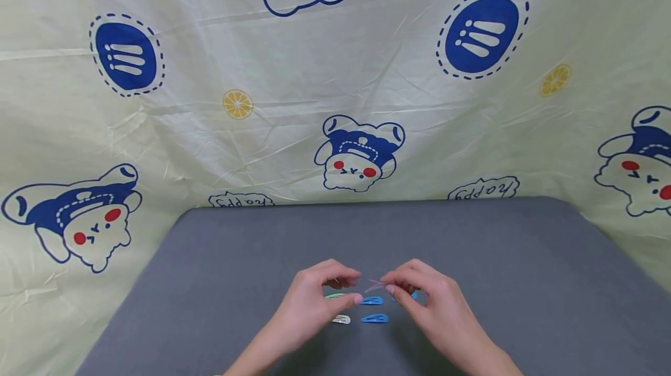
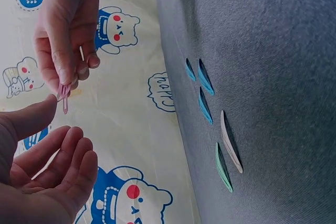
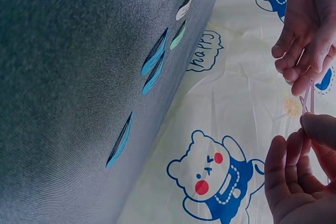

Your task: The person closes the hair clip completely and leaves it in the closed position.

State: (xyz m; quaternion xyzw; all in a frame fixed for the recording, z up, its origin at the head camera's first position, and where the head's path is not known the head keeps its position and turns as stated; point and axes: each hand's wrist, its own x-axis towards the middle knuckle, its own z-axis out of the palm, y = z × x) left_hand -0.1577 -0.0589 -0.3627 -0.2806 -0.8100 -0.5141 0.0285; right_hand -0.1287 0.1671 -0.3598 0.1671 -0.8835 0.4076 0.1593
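Note:
My right hand pinches a pink snap hair clip between thumb and fingertips, raised above the table. The clip is snapped open, its parts spread apart in the right wrist view. Facing it, my left hand has its thumb and fingers apart, with the thumb tip close to the clip in the left wrist view. Below the hands lie blue hair clips, a green hair clip and a whitish hair clip. The left hand partly covers the green and whitish ones in the head view.
The grey tabletop extends around the hands. Behind it hangs a pale cloth printed with bears and blue patches, meeting the table's far edge.

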